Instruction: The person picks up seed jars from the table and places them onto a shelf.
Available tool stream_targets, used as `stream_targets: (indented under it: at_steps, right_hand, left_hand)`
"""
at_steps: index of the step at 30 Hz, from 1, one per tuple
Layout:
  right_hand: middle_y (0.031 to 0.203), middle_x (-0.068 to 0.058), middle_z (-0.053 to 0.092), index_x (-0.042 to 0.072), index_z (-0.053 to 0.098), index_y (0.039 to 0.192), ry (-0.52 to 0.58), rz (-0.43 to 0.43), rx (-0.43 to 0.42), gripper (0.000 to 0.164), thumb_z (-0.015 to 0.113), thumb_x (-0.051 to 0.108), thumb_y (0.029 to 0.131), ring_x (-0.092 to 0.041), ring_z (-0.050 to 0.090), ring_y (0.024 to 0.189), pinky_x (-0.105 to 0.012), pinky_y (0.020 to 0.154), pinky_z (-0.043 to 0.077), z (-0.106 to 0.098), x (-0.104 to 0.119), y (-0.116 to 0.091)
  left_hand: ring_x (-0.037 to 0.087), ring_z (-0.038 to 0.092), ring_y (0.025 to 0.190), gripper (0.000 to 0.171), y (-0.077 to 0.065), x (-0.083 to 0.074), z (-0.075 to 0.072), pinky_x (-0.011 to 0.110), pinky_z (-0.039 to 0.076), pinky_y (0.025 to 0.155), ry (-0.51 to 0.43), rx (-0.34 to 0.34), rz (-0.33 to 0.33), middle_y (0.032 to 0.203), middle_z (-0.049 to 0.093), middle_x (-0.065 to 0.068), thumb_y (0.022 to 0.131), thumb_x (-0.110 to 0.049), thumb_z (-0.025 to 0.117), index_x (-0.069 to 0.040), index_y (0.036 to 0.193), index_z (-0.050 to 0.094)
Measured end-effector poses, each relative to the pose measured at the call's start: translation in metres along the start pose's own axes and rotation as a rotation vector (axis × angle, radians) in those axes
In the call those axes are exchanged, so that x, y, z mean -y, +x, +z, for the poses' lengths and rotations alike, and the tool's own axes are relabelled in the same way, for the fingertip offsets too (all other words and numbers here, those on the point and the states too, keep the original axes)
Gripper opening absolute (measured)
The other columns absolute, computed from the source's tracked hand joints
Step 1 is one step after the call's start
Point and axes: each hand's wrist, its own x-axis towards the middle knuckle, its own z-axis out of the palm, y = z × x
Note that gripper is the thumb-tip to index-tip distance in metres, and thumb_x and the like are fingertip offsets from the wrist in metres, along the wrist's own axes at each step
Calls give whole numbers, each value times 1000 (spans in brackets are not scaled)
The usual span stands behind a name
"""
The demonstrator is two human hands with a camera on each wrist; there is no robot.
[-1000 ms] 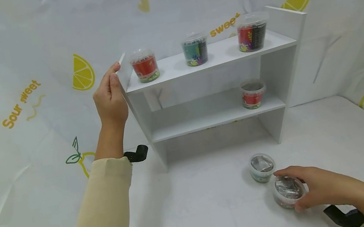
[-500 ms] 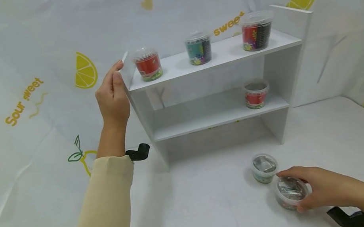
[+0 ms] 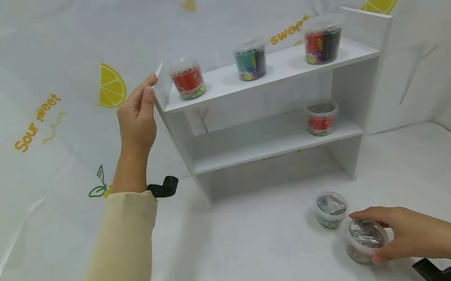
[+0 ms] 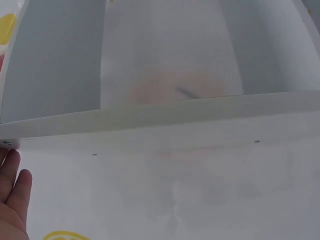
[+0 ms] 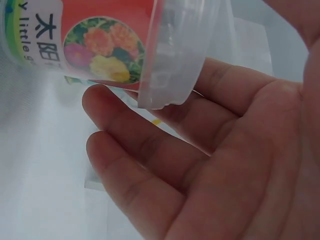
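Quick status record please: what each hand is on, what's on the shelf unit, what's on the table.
left hand: grip on the top left edge of the white shelf unit
right hand: fingers curled round a lidded cup on the table
cup label: red with flowers, seen in the right wrist view
second table cup: just behind the held one, not held
top shelf: red cup, teal cup, red and black cup
middle shelf: one red cup, right side
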Motion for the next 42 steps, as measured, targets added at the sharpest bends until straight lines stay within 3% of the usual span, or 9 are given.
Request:
stream_targets:
  at_steps: [4,10,14,21,25,32,35,42]
  right_hand:
    - [134,-8,60,16,54,139,0,-10,-7,76,81,47,76,7,51,111,-18,80,51,-7,0,-1]
    - [133,-8,62,17,55,139,-63,-73,-109,71,79,46,79,6,53,113,-19,82,52,-17,4,-2]
    - [131,-5,63,17,55,139,-92,-84,-155,71,79,46,79,4,55,111,-20,82,52,-26,12,2]
    - [129,2,64,18,59,136,-121,-142,-227,67,80,45,78,1,58,109,-22,83,54,-50,40,20]
    - [127,1,65,15,58,137,-128,-177,-270,67,80,42,79,-10,63,108,-26,84,55,-68,62,40]
    - [140,-16,55,12,50,144,-88,-185,-374,69,76,38,85,-35,57,122,-53,94,49,-95,96,81]
    - [142,-21,52,8,48,145,-33,-165,-389,70,72,40,88,-40,57,122,-58,96,48,-102,109,103]
    - [148,-20,46,8,38,151,-13,-54,-357,85,60,62,89,-38,50,129,-59,104,41,-103,128,155]
  left_hand:
    - [5,53,130,33,3,-3,-5,24,42,109,-10,41,-34,136,62,-1,103,-26,52,-12,129,66]
    - [7,55,128,30,4,-7,-10,24,45,106,-34,43,-33,134,64,2,100,-21,57,-9,125,69]
    - [10,59,125,26,1,-7,-10,24,48,102,-75,6,0,130,66,4,98,-15,60,-4,120,71]
    - [13,66,112,20,0,-6,-3,25,52,96,-164,-86,112,116,72,12,94,-6,64,2,110,73]
    - [13,67,111,21,1,-2,1,25,53,95,-150,-108,132,114,73,13,94,-7,64,1,111,73]
    - [18,65,116,21,-1,3,9,28,51,99,-205,-133,159,114,72,16,95,-5,62,7,110,72]
    - [17,65,115,21,-1,4,11,29,51,100,-217,-162,165,113,72,16,96,-5,61,6,110,72]
    - [15,66,112,22,0,6,16,31,52,99,-226,-214,170,111,73,16,97,-7,58,5,108,73]
